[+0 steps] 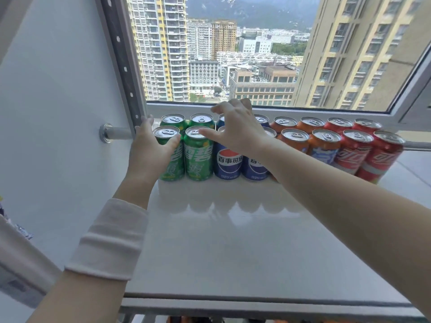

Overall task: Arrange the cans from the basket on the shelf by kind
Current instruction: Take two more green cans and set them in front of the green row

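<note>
Left hand (150, 150) laid flat on the outer side of the front-corner can among the green aluminium drink cans (198, 155), fingers fairly straight, thumb across the front: pressing, not lifting. Right hand (238, 129) open and spread just over the tops of the blue aluminium drink cans (227, 162), gripping nothing.

Probably a closing tidy-up, squaring the block. Push gently toward three o'clock with the left palm, low on the can wall so as not to tip it. Steady the blue tops from above with the right. Keep both ranks straight — front can against back can, kinds unmixed.

Further toward three o'clock: orange aluminium drink cans (295, 138), then red aluminium drink cans (354, 150). All standing two deep at the twelve o'clock edge of the glossy white shelf (233, 241), close under the grey-framed window (256, 66). No basket in view — so no telling whether more cans remain.
</note>
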`<action>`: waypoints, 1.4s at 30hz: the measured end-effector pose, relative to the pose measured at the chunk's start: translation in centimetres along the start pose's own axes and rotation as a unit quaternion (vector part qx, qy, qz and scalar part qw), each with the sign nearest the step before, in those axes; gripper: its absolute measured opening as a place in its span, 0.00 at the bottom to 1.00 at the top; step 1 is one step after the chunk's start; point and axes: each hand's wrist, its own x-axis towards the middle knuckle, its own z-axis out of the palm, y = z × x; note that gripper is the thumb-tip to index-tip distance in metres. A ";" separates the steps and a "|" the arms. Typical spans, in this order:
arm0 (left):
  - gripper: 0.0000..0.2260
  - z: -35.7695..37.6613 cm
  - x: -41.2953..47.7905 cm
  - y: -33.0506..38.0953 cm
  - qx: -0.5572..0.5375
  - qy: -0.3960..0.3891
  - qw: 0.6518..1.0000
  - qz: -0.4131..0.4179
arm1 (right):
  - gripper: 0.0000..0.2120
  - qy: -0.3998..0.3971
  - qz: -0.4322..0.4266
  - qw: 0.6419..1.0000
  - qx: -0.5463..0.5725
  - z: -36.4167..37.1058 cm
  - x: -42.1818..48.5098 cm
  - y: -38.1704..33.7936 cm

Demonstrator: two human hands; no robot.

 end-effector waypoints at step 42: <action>0.22 7.2 -44.2 13.3 0.098 -0.154 0.960 0.211 | 0.20 0.076 0.138 0.987 0.018 -10.4 -51.3 8.0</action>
